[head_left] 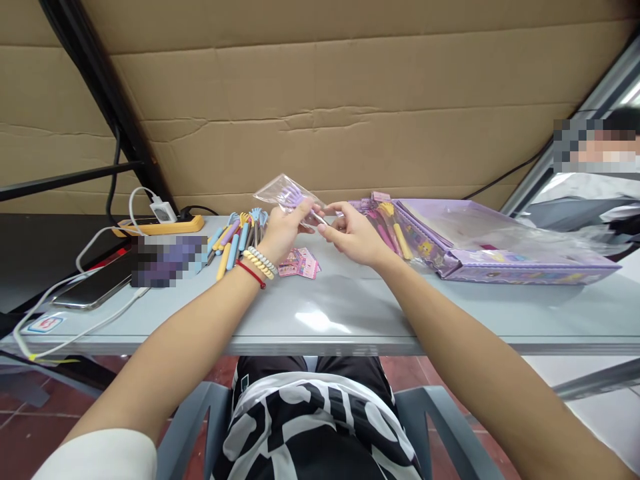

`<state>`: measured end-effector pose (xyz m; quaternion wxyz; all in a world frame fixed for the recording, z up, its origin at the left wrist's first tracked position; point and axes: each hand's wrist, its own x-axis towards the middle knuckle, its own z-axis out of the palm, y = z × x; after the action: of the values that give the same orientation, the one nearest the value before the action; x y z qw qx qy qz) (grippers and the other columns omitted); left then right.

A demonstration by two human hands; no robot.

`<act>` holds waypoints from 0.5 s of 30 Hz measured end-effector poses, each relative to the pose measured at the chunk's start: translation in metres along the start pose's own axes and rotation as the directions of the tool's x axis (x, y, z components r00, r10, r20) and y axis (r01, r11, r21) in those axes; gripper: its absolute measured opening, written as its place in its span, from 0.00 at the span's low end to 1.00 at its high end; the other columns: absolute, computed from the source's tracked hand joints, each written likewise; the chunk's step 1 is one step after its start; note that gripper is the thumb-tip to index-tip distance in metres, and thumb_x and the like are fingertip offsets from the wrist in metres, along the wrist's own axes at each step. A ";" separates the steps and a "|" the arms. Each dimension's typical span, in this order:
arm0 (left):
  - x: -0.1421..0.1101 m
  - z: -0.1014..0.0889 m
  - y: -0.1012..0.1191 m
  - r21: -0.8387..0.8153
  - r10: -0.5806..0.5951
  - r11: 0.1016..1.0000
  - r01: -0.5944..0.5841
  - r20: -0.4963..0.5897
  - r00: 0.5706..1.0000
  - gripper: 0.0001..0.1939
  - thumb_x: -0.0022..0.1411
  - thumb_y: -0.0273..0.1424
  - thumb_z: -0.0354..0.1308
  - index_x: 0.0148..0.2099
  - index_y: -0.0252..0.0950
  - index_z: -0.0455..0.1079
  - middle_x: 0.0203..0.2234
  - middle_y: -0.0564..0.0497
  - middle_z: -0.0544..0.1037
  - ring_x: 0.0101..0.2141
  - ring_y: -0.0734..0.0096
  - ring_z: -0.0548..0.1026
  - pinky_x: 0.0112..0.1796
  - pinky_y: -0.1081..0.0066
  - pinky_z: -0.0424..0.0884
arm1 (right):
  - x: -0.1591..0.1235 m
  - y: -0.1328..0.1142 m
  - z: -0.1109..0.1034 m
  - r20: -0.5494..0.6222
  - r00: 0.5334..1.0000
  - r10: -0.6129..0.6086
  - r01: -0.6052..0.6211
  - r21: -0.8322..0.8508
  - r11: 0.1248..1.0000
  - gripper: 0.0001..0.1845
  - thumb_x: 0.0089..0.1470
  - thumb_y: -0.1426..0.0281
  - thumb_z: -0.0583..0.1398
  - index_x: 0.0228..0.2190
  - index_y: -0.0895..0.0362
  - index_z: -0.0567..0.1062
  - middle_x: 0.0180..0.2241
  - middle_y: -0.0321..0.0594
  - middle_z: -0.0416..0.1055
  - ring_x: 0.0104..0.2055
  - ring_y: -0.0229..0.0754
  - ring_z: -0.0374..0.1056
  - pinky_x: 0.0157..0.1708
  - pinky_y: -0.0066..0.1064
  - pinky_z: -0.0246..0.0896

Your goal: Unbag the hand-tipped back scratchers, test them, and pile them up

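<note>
My left hand (285,230) is closed around a clear plastic bag (271,190) above the table. Inside it shows the purple, hand-shaped head of a back scratcher (292,196), pointing up and left. My right hand (353,232) pinches the near end of the bagged back scratcher; the fingers partly hide that end. Beside my left wrist lies a pile of loose back scratchers (234,240) with blue, yellow and purple handles. Several small pink printed cards (301,263) lie under my hands. To the right of my right hand are bagged back scratchers (393,230), pink and yellow.
An open purple printed box (525,273) with clear plastic over it stands at the right. At the left are a phone (97,283), white cables and a yellow power strip (193,225). A cardboard wall (325,100) rises behind the table. Another person sits at far right.
</note>
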<state>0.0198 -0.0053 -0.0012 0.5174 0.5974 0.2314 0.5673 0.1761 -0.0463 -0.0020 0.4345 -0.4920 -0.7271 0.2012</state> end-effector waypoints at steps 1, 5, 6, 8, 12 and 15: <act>0.003 -0.003 0.002 -0.016 0.009 1.000 -0.010 -0.049 0.999 0.20 0.50 0.47 0.63 0.32 0.34 0.71 0.29 0.48 0.78 0.30 0.70 0.76 0.28 0.71 0.69 | 0.000 -0.001 -0.002 0.052 0.998 0.038 -0.038 -0.005 0.999 0.22 0.52 0.57 0.58 0.45 0.56 0.63 0.21 0.30 0.65 0.22 0.35 0.59 0.24 0.28 0.52; 0.016 -0.021 0.010 -0.081 0.039 0.995 -0.060 -0.237 0.971 0.19 0.54 0.47 0.61 0.32 0.34 0.68 0.27 0.50 0.78 0.26 0.74 0.74 0.25 0.72 0.67 | 0.000 -0.002 -0.013 0.251 0.958 0.137 -0.112 -0.113 0.987 0.09 0.55 0.63 0.55 0.36 0.56 0.68 0.22 0.32 0.66 0.21 0.33 0.58 0.23 0.27 0.51; 0.018 -0.025 0.011 -0.088 0.033 0.994 -0.057 -0.257 0.966 0.19 0.55 0.47 0.60 0.32 0.34 0.68 0.26 0.51 0.78 0.25 0.75 0.73 0.25 0.72 0.67 | 0.001 -0.001 -0.014 0.259 0.958 0.122 -0.088 -0.141 0.986 0.08 0.56 0.64 0.54 0.33 0.57 0.69 0.22 0.33 0.66 0.22 0.33 0.58 0.23 0.28 0.51; 0.020 -0.029 0.011 -0.090 0.016 0.995 -0.041 -0.266 0.964 0.18 0.57 0.46 0.59 0.33 0.35 0.69 0.26 0.52 0.78 0.24 0.76 0.72 0.25 0.72 0.67 | 0.002 0.001 -0.014 0.228 0.972 0.050 -0.009 -0.176 0.984 0.10 0.57 0.65 0.52 0.30 0.58 0.70 0.25 0.35 0.66 0.25 0.34 0.58 0.26 0.28 0.52; 0.012 -0.020 0.005 -0.057 0.010 0.998 -0.022 -0.201 0.980 0.20 0.53 0.49 0.61 0.32 0.35 0.70 0.26 0.50 0.78 0.24 0.74 0.73 0.23 0.72 0.67 | 0.002 0.004 -0.004 0.155 0.986 -0.054 0.081 -0.171 0.982 0.12 0.56 0.68 0.51 0.39 0.59 0.70 0.28 0.37 0.65 0.30 0.38 0.59 0.30 0.30 0.53; 0.003 -0.006 -0.002 -0.022 -0.040 0.999 0.039 -0.053 0.998 0.21 0.51 0.49 0.63 0.32 0.34 0.71 0.25 0.50 0.77 0.23 0.73 0.73 0.22 0.73 0.67 | 0.000 0.004 0.005 0.113 0.990 -0.079 0.092 -0.120 0.988 0.20 0.56 0.68 0.52 0.50 0.58 0.64 0.24 0.34 0.62 0.27 0.39 0.59 0.30 0.32 0.53</act>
<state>0.0155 -0.0001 -0.0027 0.5283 0.5718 0.2509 0.5753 0.1743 -0.0445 -0.0073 0.3711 -0.4749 -0.7812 0.1628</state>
